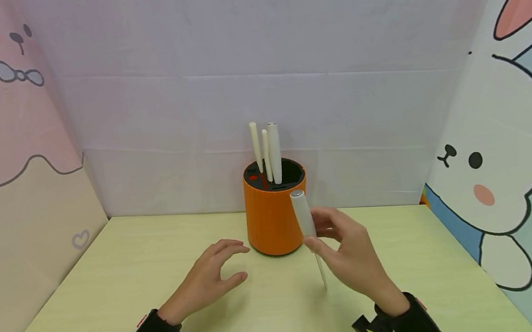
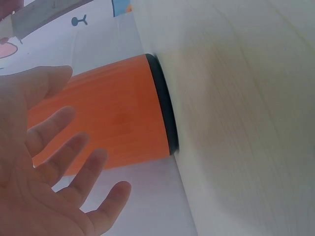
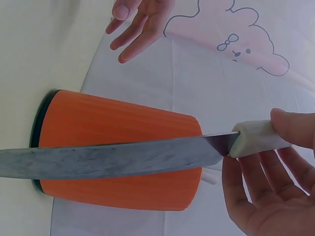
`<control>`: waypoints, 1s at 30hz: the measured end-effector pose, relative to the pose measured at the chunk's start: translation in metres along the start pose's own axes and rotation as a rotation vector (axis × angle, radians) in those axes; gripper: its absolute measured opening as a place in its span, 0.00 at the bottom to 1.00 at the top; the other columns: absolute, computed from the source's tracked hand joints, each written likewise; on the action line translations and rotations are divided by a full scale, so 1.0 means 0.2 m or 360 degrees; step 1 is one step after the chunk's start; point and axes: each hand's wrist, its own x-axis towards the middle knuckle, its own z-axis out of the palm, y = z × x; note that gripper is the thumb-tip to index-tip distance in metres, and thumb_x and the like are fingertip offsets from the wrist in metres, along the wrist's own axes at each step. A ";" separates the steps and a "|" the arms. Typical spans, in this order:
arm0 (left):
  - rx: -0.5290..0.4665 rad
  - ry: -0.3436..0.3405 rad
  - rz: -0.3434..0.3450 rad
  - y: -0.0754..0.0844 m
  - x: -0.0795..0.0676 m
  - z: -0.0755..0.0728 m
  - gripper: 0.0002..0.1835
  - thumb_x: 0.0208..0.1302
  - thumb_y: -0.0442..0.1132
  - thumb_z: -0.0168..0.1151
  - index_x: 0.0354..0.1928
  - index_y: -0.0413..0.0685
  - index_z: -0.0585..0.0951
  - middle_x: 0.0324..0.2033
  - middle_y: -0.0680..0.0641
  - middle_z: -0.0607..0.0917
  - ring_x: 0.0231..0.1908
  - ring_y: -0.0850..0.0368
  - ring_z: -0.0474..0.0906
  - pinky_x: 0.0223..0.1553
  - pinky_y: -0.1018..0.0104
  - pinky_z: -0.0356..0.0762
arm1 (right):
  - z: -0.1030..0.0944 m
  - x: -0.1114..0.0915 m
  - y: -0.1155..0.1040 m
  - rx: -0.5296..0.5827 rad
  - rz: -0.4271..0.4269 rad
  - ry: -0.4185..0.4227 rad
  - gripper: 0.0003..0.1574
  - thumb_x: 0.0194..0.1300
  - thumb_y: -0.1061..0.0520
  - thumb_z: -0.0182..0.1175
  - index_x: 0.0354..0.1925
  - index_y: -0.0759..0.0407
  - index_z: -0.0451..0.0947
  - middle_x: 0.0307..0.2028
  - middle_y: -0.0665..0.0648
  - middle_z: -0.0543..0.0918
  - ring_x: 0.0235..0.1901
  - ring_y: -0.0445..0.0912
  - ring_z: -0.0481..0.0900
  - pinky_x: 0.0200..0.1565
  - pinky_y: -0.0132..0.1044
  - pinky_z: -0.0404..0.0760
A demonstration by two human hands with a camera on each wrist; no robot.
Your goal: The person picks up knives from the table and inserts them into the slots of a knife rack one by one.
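In front of an orange knife block (image 1: 273, 220) with a black slotted top, my right hand (image 1: 347, 244) pinches the white handle of a kitchen knife (image 1: 304, 214). The knife's long steel blade (image 3: 123, 157) points down toward the table, and in the right wrist view it crosses the block's side. Three white handles (image 1: 275, 154) stand up out of the block's top. My left hand (image 1: 212, 275) hovers to the left of the block, fingers spread and loosely bent, holding nothing. In the left wrist view its palm and fingers (image 2: 83, 167) overlap the block's orange side.
The pale wood-patterned table (image 1: 124, 272) ends at a white cloth backdrop (image 1: 165, 117) just behind the block. Side panels with cartoon animals (image 1: 505, 170) rise on the left and right. Black camera straps (image 1: 405, 323) sit on both wrists.
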 end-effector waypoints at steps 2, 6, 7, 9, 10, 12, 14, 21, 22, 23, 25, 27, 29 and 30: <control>-0.0001 -0.0001 0.0001 0.00 0.00 0.00 0.25 0.58 0.49 0.69 0.58 0.60 0.75 0.59 0.59 0.71 0.60 0.60 0.64 0.57 0.52 0.70 | 0.00 0.01 -0.04 0.0033 0.0024 0.0022 0.27 0.55 0.71 0.67 0.54 0.62 0.73 0.45 0.55 0.79 0.41 0.46 0.79 0.44 0.40 0.82; -0.0002 -0.0008 -0.0005 0.00 0.00 0.00 0.25 0.58 0.49 0.69 0.57 0.60 0.75 0.59 0.55 0.72 0.60 0.60 0.64 0.57 0.51 0.70 | 0.00 0.01 -0.07 0.0108 0.0078 0.0058 0.27 0.55 0.73 0.65 0.53 0.65 0.72 0.43 0.57 0.79 0.41 0.48 0.79 0.45 0.40 0.82; -0.0003 -0.0009 -0.0005 0.00 0.00 0.00 0.25 0.58 0.49 0.69 0.57 0.60 0.75 0.59 0.54 0.72 0.60 0.60 0.64 0.57 0.51 0.70 | 0.01 0.02 -0.07 0.0122 0.0083 0.0067 0.27 0.56 0.73 0.65 0.53 0.66 0.72 0.43 0.58 0.78 0.41 0.48 0.79 0.45 0.40 0.82; -0.0006 -0.0011 -0.0004 0.00 0.00 0.00 0.25 0.58 0.48 0.69 0.57 0.60 0.75 0.59 0.54 0.72 0.60 0.60 0.64 0.57 0.51 0.70 | 0.01 0.02 -0.07 0.0156 0.0095 0.0081 0.27 0.56 0.73 0.65 0.54 0.66 0.71 0.43 0.59 0.78 0.42 0.49 0.79 0.45 0.41 0.82; -0.0007 -0.0011 -0.0004 0.00 0.00 0.00 0.25 0.58 0.48 0.69 0.57 0.60 0.75 0.59 0.54 0.72 0.60 0.60 0.64 0.57 0.51 0.70 | 0.02 0.02 -0.07 0.0172 0.0105 0.0088 0.26 0.56 0.73 0.64 0.54 0.66 0.71 0.43 0.59 0.78 0.42 0.49 0.79 0.46 0.41 0.81; -0.0011 -0.0006 -0.0001 0.00 0.00 0.00 0.25 0.58 0.48 0.69 0.58 0.60 0.75 0.59 0.55 0.72 0.60 0.60 0.64 0.57 0.52 0.70 | 0.02 0.02 -0.07 0.0197 0.0121 0.0098 0.26 0.57 0.72 0.64 0.54 0.66 0.71 0.43 0.59 0.77 0.42 0.49 0.79 0.46 0.41 0.81; -0.0011 0.0000 0.0002 0.01 0.00 0.00 0.25 0.58 0.47 0.70 0.58 0.60 0.75 0.59 0.56 0.72 0.59 0.60 0.65 0.57 0.52 0.70 | 0.03 0.02 -0.08 0.0220 0.0152 0.0110 0.26 0.57 0.72 0.64 0.54 0.65 0.70 0.43 0.59 0.77 0.43 0.49 0.79 0.47 0.42 0.81; -0.0025 0.0014 0.0041 0.00 0.01 0.01 0.25 0.58 0.46 0.69 0.58 0.59 0.74 0.57 0.56 0.73 0.58 0.62 0.66 0.57 0.54 0.71 | 0.04 0.02 -0.08 0.0265 0.0239 0.0152 0.26 0.58 0.71 0.63 0.55 0.64 0.70 0.43 0.59 0.77 0.43 0.49 0.79 0.49 0.44 0.79; -0.0032 0.0017 0.0051 0.00 0.01 0.01 0.25 0.58 0.46 0.69 0.58 0.58 0.74 0.57 0.56 0.73 0.58 0.62 0.66 0.57 0.54 0.71 | 0.04 0.02 -0.08 0.0273 0.0242 0.0150 0.26 0.59 0.71 0.63 0.55 0.64 0.70 0.43 0.59 0.77 0.43 0.49 0.79 0.49 0.45 0.79; -0.0039 0.0019 0.0058 0.00 0.01 0.01 0.25 0.59 0.46 0.69 0.58 0.58 0.74 0.57 0.56 0.73 0.58 0.62 0.67 0.56 0.55 0.72 | 0.05 0.02 -0.08 0.0282 0.0246 0.0145 0.26 0.59 0.71 0.63 0.55 0.64 0.70 0.43 0.59 0.77 0.43 0.49 0.78 0.49 0.46 0.79; -0.0083 0.0020 0.0063 0.00 0.01 0.01 0.25 0.59 0.45 0.69 0.58 0.57 0.74 0.57 0.57 0.73 0.56 0.63 0.68 0.53 0.56 0.75 | 0.05 0.02 -0.08 0.0293 0.0256 0.0134 0.26 0.59 0.71 0.63 0.55 0.64 0.70 0.44 0.59 0.77 0.44 0.50 0.78 0.50 0.46 0.79; -0.0171 0.0000 0.0044 0.01 0.01 0.01 0.25 0.60 0.45 0.68 0.59 0.59 0.74 0.56 0.59 0.73 0.55 0.63 0.69 0.50 0.57 0.77 | 0.06 0.02 -0.08 0.0289 0.0270 0.0127 0.26 0.59 0.71 0.63 0.55 0.63 0.70 0.44 0.58 0.77 0.44 0.50 0.79 0.50 0.46 0.79; -0.0275 -0.0022 0.0007 0.01 0.01 0.02 0.25 0.61 0.44 0.68 0.59 0.61 0.73 0.56 0.60 0.73 0.53 0.63 0.70 0.48 0.60 0.78 | 0.06 0.01 -0.08 0.0287 0.0281 0.0123 0.26 0.59 0.71 0.64 0.55 0.63 0.70 0.44 0.58 0.77 0.44 0.50 0.79 0.50 0.46 0.79; -0.0324 -0.0034 -0.0016 0.02 0.01 0.02 0.24 0.61 0.46 0.67 0.59 0.64 0.72 0.55 0.61 0.73 0.52 0.63 0.70 0.48 0.61 0.79 | 0.06 0.01 -0.08 0.0288 0.0285 0.0123 0.26 0.58 0.71 0.64 0.55 0.63 0.70 0.44 0.58 0.77 0.43 0.50 0.79 0.49 0.46 0.79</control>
